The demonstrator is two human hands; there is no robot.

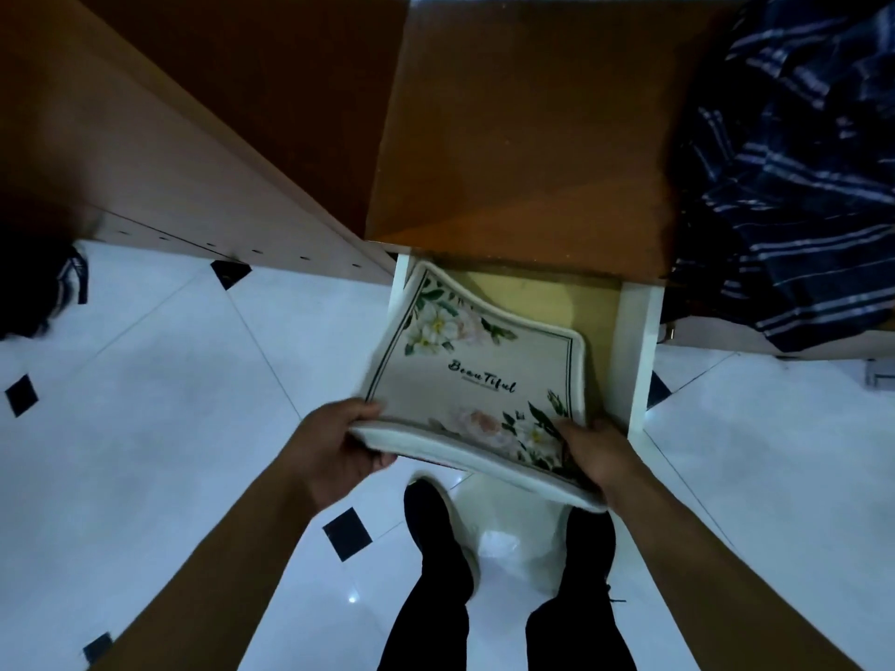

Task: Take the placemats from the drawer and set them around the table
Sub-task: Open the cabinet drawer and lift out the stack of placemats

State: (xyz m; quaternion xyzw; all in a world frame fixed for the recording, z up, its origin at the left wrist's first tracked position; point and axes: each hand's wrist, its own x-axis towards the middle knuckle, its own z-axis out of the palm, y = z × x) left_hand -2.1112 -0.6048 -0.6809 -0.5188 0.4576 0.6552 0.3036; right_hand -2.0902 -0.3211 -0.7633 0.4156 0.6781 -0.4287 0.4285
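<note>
Over the drawer [635,341], fingers of left hand [334,450] and right hand [603,457] grasp the seemingly stacked placemats [484,360].

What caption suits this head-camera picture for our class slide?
Left hand and right hand grip floral placemats above the open drawer.
</note>
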